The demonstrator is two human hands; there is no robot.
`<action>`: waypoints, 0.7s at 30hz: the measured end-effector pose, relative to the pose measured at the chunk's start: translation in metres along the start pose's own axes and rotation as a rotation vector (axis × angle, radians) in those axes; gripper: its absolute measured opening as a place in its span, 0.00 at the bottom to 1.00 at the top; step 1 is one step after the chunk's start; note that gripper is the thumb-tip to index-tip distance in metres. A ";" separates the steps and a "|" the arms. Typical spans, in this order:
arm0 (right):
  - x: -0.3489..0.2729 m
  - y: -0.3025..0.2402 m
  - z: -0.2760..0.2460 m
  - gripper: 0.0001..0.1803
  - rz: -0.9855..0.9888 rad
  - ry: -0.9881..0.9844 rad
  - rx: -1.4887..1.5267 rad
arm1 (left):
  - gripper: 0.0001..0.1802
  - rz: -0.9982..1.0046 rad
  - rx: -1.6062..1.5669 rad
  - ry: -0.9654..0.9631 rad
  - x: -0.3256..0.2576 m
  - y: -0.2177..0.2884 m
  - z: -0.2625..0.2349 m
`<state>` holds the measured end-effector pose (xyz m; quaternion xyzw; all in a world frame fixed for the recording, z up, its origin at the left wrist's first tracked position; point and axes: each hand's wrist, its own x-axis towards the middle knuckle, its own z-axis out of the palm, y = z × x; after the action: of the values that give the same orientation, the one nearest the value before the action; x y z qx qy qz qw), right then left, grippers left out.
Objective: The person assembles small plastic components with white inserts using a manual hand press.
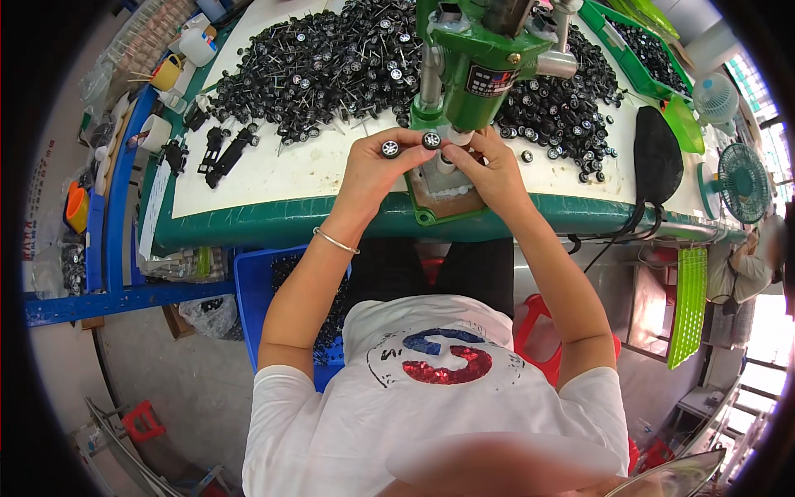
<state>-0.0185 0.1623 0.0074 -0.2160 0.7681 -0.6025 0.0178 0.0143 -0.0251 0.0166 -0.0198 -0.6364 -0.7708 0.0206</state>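
Note:
My left hand [374, 168] is closed in front of the green bench press [472, 99]. Two small black toy wheels with silver hubs show at its fingers: one toy wheel [390, 149] by the knuckles, another toy wheel [431, 140] at the fingertips. My right hand [499, 174] is pinched just under the white press tip [460, 136], beside a small white post [446, 164] on the press base [443, 199]. Something dark shows between its fingers, but I cannot make out what. The fingertips of both hands nearly meet at the post.
A large heap of black wheels on axles [331, 70] covers the white tabletop behind and left of the press. Loose wheels [546, 116] lie to its right. Black toy chassis [228, 157] sit at left. A green tray [642, 50], a black pouch [658, 157] and a fan [742, 184] stand right.

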 end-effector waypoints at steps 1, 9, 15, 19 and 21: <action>-0.001 -0.001 0.002 0.12 -0.002 0.024 -0.001 | 0.08 0.016 0.017 -0.010 -0.001 0.000 0.001; 0.008 0.004 -0.019 0.15 0.031 0.127 0.144 | 0.08 0.004 0.022 -0.049 0.004 0.006 0.020; 0.051 -0.045 -0.086 0.16 0.003 0.254 0.295 | 0.07 0.050 0.012 -0.049 0.008 -0.002 0.027; 0.090 -0.138 -0.086 0.17 -0.121 0.260 0.630 | 0.08 0.087 0.094 -0.028 0.006 0.001 0.024; 0.105 -0.173 -0.090 0.16 -0.129 0.283 0.541 | 0.08 0.076 0.128 -0.051 0.010 0.008 0.031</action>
<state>-0.0857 0.1770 0.2178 -0.1654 0.5593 -0.8092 -0.0708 0.0045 0.0034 0.0310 -0.0623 -0.6834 -0.7265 0.0350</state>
